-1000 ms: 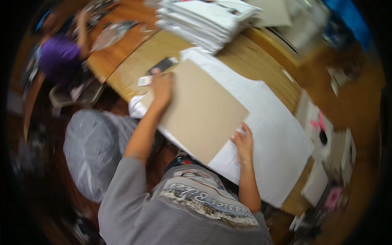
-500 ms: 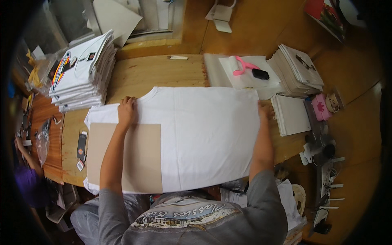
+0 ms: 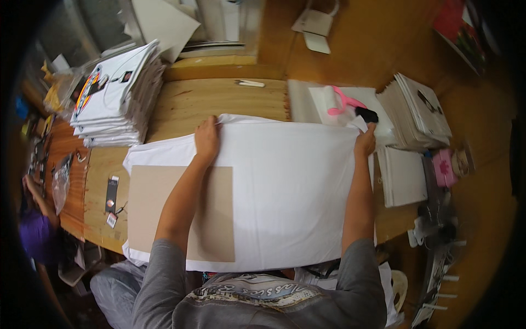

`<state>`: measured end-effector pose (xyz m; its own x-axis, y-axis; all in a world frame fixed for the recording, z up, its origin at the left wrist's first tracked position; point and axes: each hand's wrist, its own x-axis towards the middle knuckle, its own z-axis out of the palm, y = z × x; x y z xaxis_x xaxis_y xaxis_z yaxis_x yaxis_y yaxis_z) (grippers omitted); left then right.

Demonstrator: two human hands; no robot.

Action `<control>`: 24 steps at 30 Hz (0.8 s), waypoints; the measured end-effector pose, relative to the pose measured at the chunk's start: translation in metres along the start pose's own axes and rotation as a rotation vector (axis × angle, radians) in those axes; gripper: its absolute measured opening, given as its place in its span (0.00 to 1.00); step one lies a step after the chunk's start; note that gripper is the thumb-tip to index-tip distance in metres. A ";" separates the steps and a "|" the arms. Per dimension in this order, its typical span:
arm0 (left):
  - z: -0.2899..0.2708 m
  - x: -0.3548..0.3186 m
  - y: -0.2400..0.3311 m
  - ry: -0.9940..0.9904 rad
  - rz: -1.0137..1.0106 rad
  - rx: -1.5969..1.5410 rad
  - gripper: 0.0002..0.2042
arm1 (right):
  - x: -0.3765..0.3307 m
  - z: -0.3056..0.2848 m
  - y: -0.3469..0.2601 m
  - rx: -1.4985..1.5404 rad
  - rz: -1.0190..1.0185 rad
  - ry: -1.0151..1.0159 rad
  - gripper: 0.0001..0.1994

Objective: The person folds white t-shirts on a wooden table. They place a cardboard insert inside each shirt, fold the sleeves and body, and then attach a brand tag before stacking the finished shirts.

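Note:
A white T-shirt (image 3: 296,192) lies spread across the table in front of me, its far edge raised between my hands. My left hand (image 3: 207,141) is closed on the cloth at the far edge, near the collar. At the far right corner, my right hand (image 3: 365,142) pinches the shirt, and a bit of cloth sticks up beyond the fingers. A flat beige board (image 3: 148,214) rests on the shirt's left part, under my left forearm. A dark hang tag (image 3: 112,194) with a small white label lies on the table left of the shirt.
A tall stack of folded white shirts (image 3: 123,104) stands at the far left. Far right are a pink-handled lint roller (image 3: 342,101), a black object (image 3: 366,115), stacked pale folders or packs (image 3: 419,112) and a pink box (image 3: 444,167). Another person's purple sleeve (image 3: 37,233) shows at the left edge.
My left hand has moved right along the far edge to the collar. My right hand has moved slightly right and lifted the shirt's corner. The view has shifted a little.

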<state>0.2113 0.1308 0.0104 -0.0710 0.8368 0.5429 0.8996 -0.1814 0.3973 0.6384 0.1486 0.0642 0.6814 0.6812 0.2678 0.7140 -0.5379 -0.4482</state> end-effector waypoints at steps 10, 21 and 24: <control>-0.067 -0.001 -0.039 0.019 -0.160 -0.146 0.04 | -0.068 0.150 -0.213 0.151 -1.094 -0.302 0.16; 0.008 0.055 -0.027 -0.346 0.125 -0.341 0.10 | -0.105 0.153 -0.261 0.091 -0.965 -0.528 0.14; 0.022 0.068 -0.034 -0.438 0.223 -0.331 0.09 | -0.114 0.136 -0.242 0.368 -0.831 -0.680 0.14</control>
<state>0.1849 0.2057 0.0175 0.3522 0.8827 0.3112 0.6853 -0.4697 0.5565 0.3664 0.2689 0.0261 -0.2904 0.9480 0.1305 0.7370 0.3086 -0.6013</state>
